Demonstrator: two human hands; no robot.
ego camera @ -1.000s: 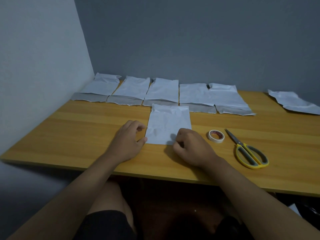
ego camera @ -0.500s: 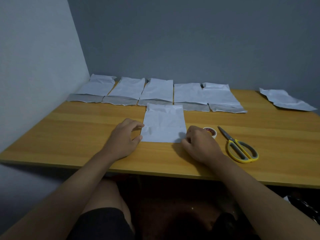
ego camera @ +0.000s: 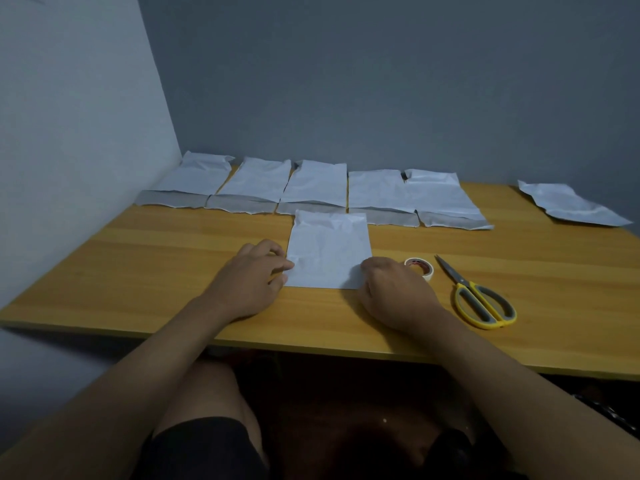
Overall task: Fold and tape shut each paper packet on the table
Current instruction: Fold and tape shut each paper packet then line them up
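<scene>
Packet (ego camera: 329, 249) flat on table (ego camera: 138, 271); left hand (ego camera: 251, 282) pinches its left edge, right hand (ego camera: 394, 292) fingers curled on its near-right corner, probably gripping.

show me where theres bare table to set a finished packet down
Bare wood lies left of the left hand, toward the white wall, and right of the scissors, below the lone packet. It is crowded along the back row of packets and around the tape roll by the right hand.
</scene>
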